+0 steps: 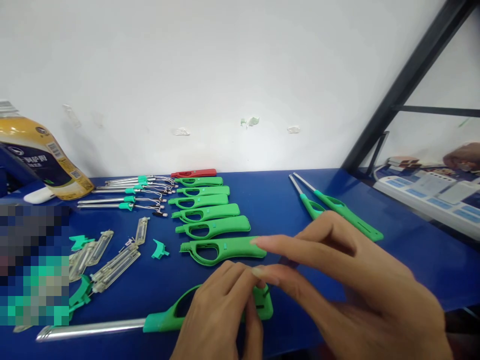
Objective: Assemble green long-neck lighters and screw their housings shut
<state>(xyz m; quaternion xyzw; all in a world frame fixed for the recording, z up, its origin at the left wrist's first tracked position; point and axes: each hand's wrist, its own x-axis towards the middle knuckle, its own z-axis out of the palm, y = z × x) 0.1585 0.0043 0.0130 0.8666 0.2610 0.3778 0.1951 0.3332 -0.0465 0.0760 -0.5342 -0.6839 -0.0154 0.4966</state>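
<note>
A long-nosed gas lighter (165, 321) lies at the table's front edge, its metal tube pointing left and its green handle to the right. Over that handle my left hand (225, 310) is closed, covering its middle. My right hand (348, 280) hovers just to the right, thumb and index finger apart with nothing visible between them. Its thumb tip is beside my left fingers; whether they touch is unclear. Behind the hands, the index tip overlaps a green handle shell (225, 250), the nearest in a row of shells.
Metal tubes with wires (112, 201) lie at left. Nearer are clear fuel tanks (118, 267) and a teal trigger (160, 249). A yellow bottle (45, 160) stands far left. Two green lighters (348, 215) rest at right. Beyond the dark frame (397, 90), another person's hand (465, 157) shows.
</note>
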